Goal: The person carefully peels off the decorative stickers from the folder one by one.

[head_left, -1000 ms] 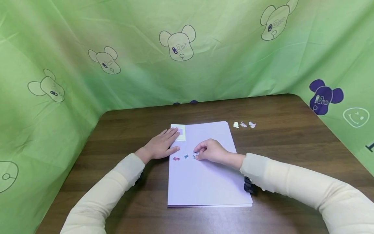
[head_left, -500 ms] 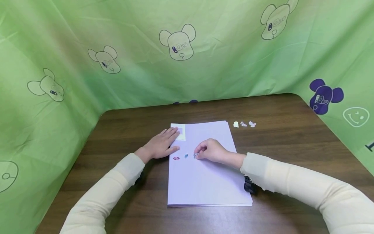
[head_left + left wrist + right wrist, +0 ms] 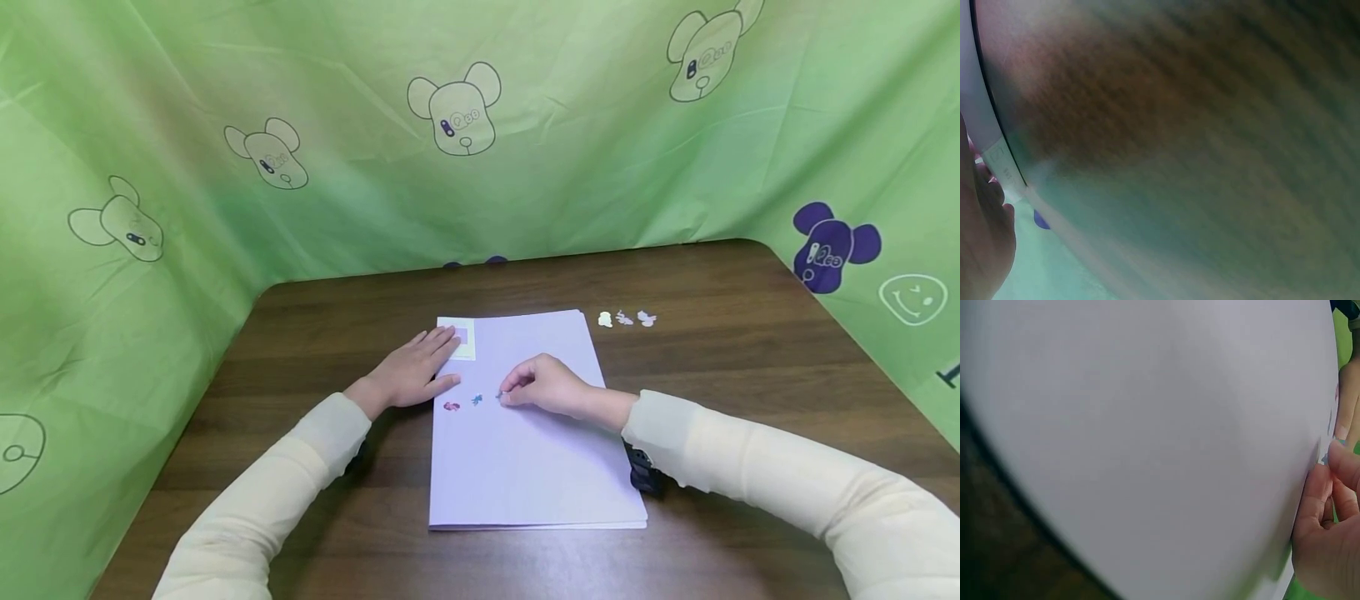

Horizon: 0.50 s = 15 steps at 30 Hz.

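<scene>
My left hand (image 3: 408,371) lies flat with its fingers straight over the upper left of a white paper stack (image 3: 540,475). Its fingertips rest on a pale printed label (image 3: 467,352) in the corner. Thumb and index finger of my right hand (image 3: 546,386) pinch a small blue sticker (image 3: 499,395) close over the sheet; most of it is hidden by the fingers. In the right wrist view a bit of blue sticker (image 3: 1325,460) shows at the fingertips. A pink-red sticker (image 3: 452,407) and a blue sticker (image 3: 477,400) lie in a row to its left.
Beyond the paper's upper right corner, a pale yellow cutout (image 3: 605,319) and two pale lilac cutouts (image 3: 647,318) lie on the dark wooden table (image 3: 705,350). A green printed curtain (image 3: 337,208) borders the table at the back and sides.
Less of the blue sticker shows at my right fingertips than a second ago, and the right wrist has shifted slightly to the right. The left hand stays in place.
</scene>
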Available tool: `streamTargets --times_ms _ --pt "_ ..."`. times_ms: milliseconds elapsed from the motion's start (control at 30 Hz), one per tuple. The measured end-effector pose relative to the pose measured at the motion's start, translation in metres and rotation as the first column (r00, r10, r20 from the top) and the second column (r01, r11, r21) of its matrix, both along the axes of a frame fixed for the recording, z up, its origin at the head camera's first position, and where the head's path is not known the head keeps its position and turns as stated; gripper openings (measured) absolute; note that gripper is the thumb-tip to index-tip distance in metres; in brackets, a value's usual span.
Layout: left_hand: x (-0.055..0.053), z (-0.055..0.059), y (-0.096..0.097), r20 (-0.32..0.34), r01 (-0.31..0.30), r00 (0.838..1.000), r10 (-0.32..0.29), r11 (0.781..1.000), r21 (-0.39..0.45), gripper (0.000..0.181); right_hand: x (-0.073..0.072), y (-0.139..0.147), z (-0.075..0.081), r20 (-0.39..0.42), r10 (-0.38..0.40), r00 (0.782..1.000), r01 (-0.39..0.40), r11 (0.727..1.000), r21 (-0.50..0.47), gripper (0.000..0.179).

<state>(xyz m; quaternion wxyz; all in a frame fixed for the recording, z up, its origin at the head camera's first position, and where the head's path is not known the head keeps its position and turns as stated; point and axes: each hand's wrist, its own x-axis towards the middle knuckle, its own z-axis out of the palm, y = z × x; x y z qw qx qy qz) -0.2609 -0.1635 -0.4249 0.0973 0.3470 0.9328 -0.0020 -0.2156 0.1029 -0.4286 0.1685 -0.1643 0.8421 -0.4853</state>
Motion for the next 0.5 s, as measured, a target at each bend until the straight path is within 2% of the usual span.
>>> streamTargets --times_ms 233,500 --pt "0.0003 -0.0009 -0.0004 -0.004 0.008 1.000 -0.008 1.000 0.014 0.076 -0.0020 0.0032 -0.0006 0.043 0.002 0.999 0.000 0.999 -0.055 0.013" --pt "0.0000 -0.0010 0.0001 -0.002 0.006 1.000 -0.006 1.000 0.007 0.077 -0.0005 0.0064 0.0036 0.090 -0.011 0.996 0.017 0.997 -0.074 0.016"
